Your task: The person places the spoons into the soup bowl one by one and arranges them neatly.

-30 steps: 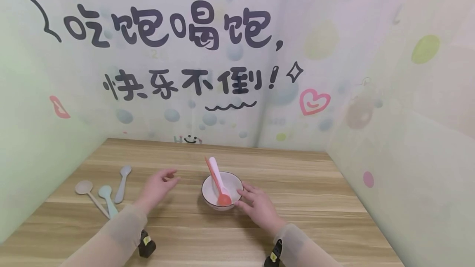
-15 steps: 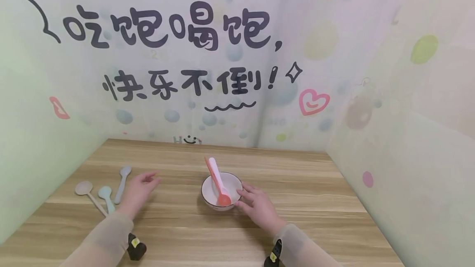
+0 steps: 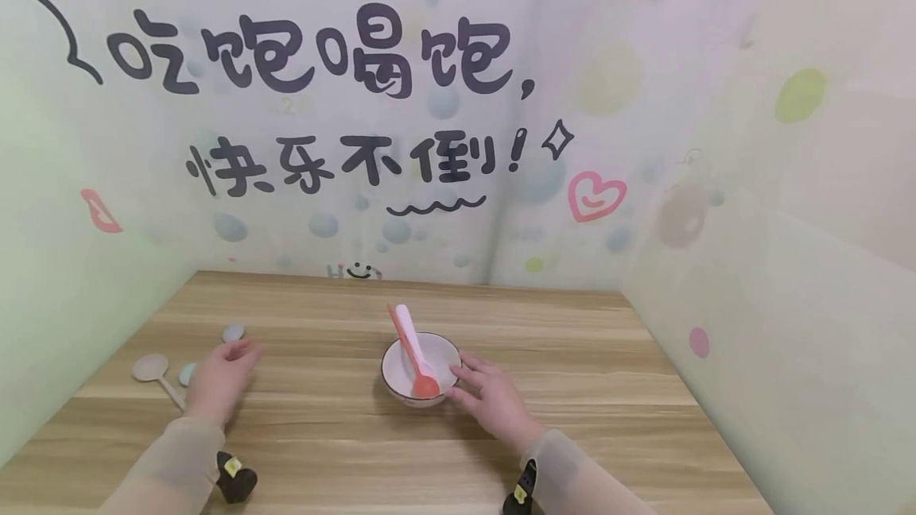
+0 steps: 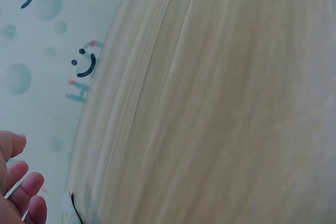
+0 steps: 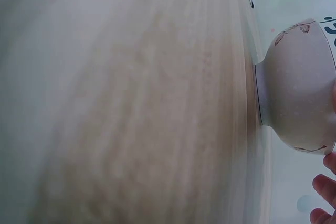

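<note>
A white bowl (image 3: 441, 354) with a dark rim stands upright on the table in the head view. An orange spoon (image 3: 425, 386) and a pink spoon (image 3: 405, 323) lean in it, handles up past the far rim. My right hand (image 3: 498, 404) holds the bowl's right side, thumb at the near rim. In the right wrist view those fingers lie along the bowl's outer wall (image 5: 299, 87). Over at the left, my left hand (image 3: 220, 380) hovers over spoons with bent fingers, nothing visible in it. It partly covers a teal spoon (image 3: 188, 374) and a grey-blue spoon (image 3: 233, 332).
A beige spoon (image 3: 150, 368) lies left of my left hand, its handle end hidden by the hand. The wooden table (image 3: 572, 356) meets a printed wall (image 3: 322, 245) at the back and pale walls on both sides. Black wrist cameras (image 3: 236, 478) sit under the sleeves.
My left hand has moved left, from beside the bowl to above the teal and grey-blue spoons. My right hand stays at the bowl. The head view has shifted slightly.
</note>
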{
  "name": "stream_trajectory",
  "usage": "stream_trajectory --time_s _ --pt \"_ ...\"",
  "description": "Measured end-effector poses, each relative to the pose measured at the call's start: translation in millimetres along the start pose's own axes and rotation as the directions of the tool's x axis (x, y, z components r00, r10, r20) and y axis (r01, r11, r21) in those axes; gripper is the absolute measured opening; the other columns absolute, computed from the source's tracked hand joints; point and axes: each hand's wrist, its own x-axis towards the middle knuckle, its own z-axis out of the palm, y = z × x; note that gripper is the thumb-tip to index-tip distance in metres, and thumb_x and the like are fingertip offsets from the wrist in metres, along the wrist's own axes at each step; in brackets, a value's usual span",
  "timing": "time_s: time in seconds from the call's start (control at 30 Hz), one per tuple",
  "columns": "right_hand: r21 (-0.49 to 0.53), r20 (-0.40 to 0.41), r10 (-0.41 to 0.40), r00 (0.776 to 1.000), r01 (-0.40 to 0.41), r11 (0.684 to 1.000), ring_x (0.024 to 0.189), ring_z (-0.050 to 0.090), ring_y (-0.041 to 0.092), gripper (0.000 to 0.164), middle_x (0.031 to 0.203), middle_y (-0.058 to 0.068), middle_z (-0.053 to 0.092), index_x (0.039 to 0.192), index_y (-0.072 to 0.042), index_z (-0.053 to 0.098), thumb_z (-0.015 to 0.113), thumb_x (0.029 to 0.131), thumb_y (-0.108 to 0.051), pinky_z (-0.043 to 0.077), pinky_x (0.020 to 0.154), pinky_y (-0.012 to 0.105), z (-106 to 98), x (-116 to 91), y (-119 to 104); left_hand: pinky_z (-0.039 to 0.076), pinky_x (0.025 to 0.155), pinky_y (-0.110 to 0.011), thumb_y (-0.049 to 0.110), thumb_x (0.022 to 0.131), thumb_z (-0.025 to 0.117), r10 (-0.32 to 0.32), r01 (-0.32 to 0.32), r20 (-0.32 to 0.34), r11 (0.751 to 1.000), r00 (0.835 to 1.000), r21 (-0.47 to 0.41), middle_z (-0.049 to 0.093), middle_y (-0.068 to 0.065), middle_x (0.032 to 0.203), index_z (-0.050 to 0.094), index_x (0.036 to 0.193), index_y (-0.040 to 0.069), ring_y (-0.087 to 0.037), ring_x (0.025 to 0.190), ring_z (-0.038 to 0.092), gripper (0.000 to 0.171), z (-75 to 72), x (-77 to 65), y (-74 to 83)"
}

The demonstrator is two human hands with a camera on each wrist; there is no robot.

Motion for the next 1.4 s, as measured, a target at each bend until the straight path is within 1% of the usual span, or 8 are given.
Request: stream_trajectory --time_s 0.1,0.2,0.33,0.47,0.6,0.83,1.07,1.4 --pt "0.003 0.001 0.006 1.000 -0.006 1.000 0.130 0.043 0.036 0.052 0.143 0.011 0.047 0.128 -0.010 0.062 0.061 0.091 -0.046 0.034 0.105 0.051 0 0 -1 0.033 0.094 -0.056 0.057 0.096 0.042 -0.062 0.061 -0.047 0.998 0.997 -0.027 0.043 -0.026 0.139 0.040 0.142 0.000 -0.044 0.122 0.043 0.074 -3.9 0.9 -4.3" --pt "0.003 -0.001 0.009 1.000 -0.009 1.000 0.130 0.044 0.036 0.051 0.144 0.011 0.047 0.128 -0.010 0.062 0.062 0.091 -0.045 0.035 0.105 0.051 1 0 0 0.032 0.093 -0.057 0.057 0.096 0.041 -0.109 0.107 -0.094 0.994 0.990 -0.022 0.043 -0.025 0.140 0.040 0.142 0.000 -0.044 0.121 0.043 0.073 -8.2 1.6 -6.7" --pt "0.003 -0.002 0.004 1.000 -0.004 1.000 0.131 0.043 0.036 0.051 0.143 0.012 0.047 0.128 -0.010 0.062 0.062 0.091 -0.044 0.035 0.104 0.052 2 1 1 0.031 0.091 -0.058 0.061 0.094 0.038 -0.149 0.150 -0.118 0.989 0.982 0.003 0.044 -0.023 0.140 0.040 0.143 0.002 -0.043 0.119 0.044 0.076 -14.6 2.2 -9.4" --pt "-0.005 -0.005 -0.005 1.000 0.005 1.000 0.130 0.044 0.036 0.050 0.143 0.012 0.048 0.128 -0.009 0.062 0.062 0.091 -0.043 0.035 0.104 0.052 2 2 2 0.028 0.087 -0.060 0.065 0.093 0.035 -0.189 0.197 -0.132 0.979 0.973 0.054 0.045 -0.021 0.141 0.041 0.143 0.007 -0.048 0.117 0.039 0.077 -17.6 5.1 -13.8" --pt "-0.013 -0.004 -0.004 1.000 0.004 1.000 0.130 0.044 0.036 0.050 0.143 0.011 0.048 0.129 -0.010 0.062 0.062 0.091 -0.044 0.035 0.104 0.052 1 1 2 0.024 0.084 -0.061 0.065 0.093 0.035 -0.204 0.219 -0.147 0.971 0.968 0.095 0.044 -0.024 0.141 0.045 0.141 0.009 -0.054 0.115 0.034 0.075 -17.5 8.0 -17.8" --pt "-0.010 0.011 0.009 1.000 -0.009 1.000 0.131 0.043 0.036 0.052 0.144 0.012 0.046 0.129 -0.011 0.062 0.061 0.091 -0.046 0.033 0.105 0.053 0 1 0 0.023 0.085 -0.063 0.060 0.095 0.037 -0.204 0.224 -0.161 0.968 0.966 0.116 0.043 -0.028 0.140 0.049 0.137 0.007 -0.057 0.117 0.032 0.068 -12.9 9.9 -20.6" --pt "-0.014 0.014 0.023 1.000 -0.023 1.000 0.132 0.042 0.034 0.052 0.146 0.009 0.046 0.130 -0.012 0.061 0.061 0.091 -0.046 0.033 0.105 0.052 1 1 0 0.023 0.085 -0.065 0.046 0.095 0.045 -0.206 0.234 -0.198 0.964 0.958 0.129 0.042 -0.033 0.136 0.054 0.132 0.005 -0.059 0.116 0.033 0.055 -7.4 11.4 -18.9" --pt "-0.010 0.020 0.032 0.999 -0.032 0.999 0.132 0.042 0.034 0.050 0.146 0.008 0.045 0.130 -0.012 0.061 0.062 0.091 -0.043 0.034 0.105 0.052 1 1 0 0.022 0.086 -0.064 0.032 0.095 0.050 -0.214 0.245 -0.169 0.950 0.962 0.194 0.036 -0.039 0.126 0.051 0.132 0.002 -0.060 0.114 0.029 0.048 -6.6 14.0 -20.2"
